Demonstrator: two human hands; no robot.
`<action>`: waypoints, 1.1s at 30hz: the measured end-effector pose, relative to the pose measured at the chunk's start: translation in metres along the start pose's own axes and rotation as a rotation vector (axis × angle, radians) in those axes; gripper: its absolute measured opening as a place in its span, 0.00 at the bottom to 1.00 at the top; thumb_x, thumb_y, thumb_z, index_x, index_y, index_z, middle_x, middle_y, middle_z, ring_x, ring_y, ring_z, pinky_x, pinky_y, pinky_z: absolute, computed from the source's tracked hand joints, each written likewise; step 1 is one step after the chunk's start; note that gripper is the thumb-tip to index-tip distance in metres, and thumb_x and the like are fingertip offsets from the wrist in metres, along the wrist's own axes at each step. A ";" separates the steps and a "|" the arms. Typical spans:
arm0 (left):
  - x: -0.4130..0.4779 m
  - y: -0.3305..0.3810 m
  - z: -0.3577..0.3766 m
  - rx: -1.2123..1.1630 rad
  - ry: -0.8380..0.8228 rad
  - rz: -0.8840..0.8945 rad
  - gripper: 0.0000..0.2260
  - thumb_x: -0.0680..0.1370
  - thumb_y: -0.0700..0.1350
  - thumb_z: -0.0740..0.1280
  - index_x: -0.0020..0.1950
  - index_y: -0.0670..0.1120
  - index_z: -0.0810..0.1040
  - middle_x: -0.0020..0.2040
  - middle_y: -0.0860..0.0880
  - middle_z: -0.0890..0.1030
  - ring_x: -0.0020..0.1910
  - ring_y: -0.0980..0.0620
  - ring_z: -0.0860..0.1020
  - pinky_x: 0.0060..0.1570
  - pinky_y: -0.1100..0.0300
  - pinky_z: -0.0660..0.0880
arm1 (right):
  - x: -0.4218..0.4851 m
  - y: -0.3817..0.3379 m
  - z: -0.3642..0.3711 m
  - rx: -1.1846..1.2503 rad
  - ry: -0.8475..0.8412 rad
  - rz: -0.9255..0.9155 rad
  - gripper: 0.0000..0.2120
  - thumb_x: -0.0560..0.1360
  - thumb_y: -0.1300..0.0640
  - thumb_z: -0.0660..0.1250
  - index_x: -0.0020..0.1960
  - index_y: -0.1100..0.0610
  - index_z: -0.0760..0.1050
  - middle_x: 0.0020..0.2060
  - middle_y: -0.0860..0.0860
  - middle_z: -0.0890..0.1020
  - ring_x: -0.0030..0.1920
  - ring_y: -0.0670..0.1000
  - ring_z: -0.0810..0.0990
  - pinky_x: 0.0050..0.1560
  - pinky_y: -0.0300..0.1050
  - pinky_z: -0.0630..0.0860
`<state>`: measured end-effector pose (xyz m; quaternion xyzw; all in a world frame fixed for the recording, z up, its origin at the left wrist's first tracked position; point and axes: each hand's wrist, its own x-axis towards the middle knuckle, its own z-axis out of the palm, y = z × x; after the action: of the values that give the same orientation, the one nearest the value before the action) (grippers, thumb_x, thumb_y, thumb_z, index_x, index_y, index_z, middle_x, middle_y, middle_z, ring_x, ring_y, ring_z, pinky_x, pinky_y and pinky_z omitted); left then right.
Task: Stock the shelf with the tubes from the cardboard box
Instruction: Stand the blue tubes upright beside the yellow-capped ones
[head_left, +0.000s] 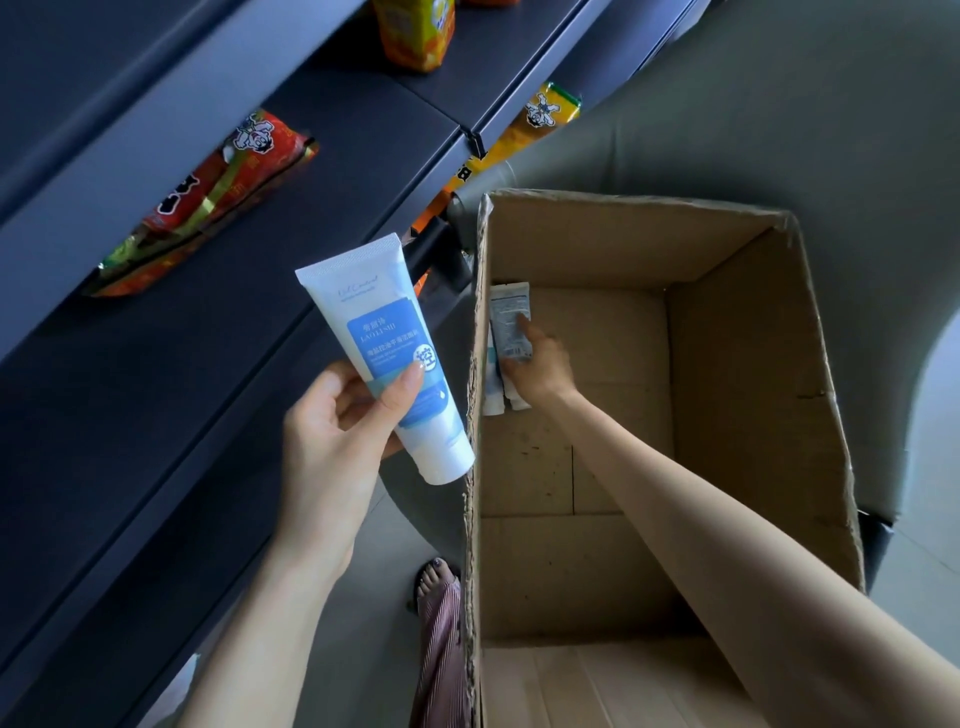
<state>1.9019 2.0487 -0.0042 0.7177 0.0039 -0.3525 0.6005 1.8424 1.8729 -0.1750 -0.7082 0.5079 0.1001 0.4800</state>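
Three tubes show in all. One tube (387, 358), white with a blue label, is up outside the box (753, 374), between it and the shelf (322, 171). The left hand (332, 431) grips it around the lower half, thumb across the label, cap end pointing down and crimped end tilted up toward the shelf.

The other two tubes (510, 312) lie side by side on the box floor, tight against the left wall, caps toward the person. The right hand (540, 364) reaches down into the box and rests on them, index finger laid along the printed back of the nearer one. Whether its fingers have closed round a tube cannot be told. The two hands are apart, with the box wall between them.

One red snack bag (208, 202) lies on the shelf. One yellow pack (415, 31) stands farther along, and another yellow pack (543, 117) shows under the shelf edge. One foot (435, 577) shows beside the box.
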 end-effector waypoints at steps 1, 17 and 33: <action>-0.001 0.000 0.000 -0.002 0.000 -0.001 0.13 0.68 0.49 0.70 0.51 0.47 0.78 0.45 0.52 0.84 0.46 0.54 0.82 0.53 0.47 0.78 | -0.001 0.001 0.000 -0.023 -0.007 0.003 0.30 0.78 0.59 0.63 0.76 0.47 0.56 0.68 0.57 0.67 0.65 0.58 0.71 0.62 0.52 0.74; -0.017 0.000 0.008 0.021 -0.005 0.010 0.17 0.68 0.50 0.70 0.53 0.46 0.78 0.47 0.51 0.84 0.49 0.51 0.82 0.55 0.45 0.77 | -0.046 0.062 -0.017 -0.144 0.029 0.093 0.32 0.77 0.62 0.64 0.76 0.45 0.55 0.70 0.56 0.63 0.67 0.58 0.67 0.65 0.50 0.71; -0.052 -0.004 0.010 0.001 -0.039 0.042 0.16 0.68 0.49 0.69 0.53 0.46 0.78 0.45 0.55 0.84 0.47 0.56 0.81 0.53 0.48 0.78 | -0.073 0.061 -0.057 0.547 -0.003 0.274 0.33 0.72 0.58 0.72 0.73 0.57 0.62 0.63 0.58 0.76 0.55 0.55 0.79 0.52 0.51 0.78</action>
<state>1.8560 2.0629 0.0181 0.7108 -0.0229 -0.3537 0.6075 1.7394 1.8726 -0.1350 -0.4776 0.6061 0.0246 0.6355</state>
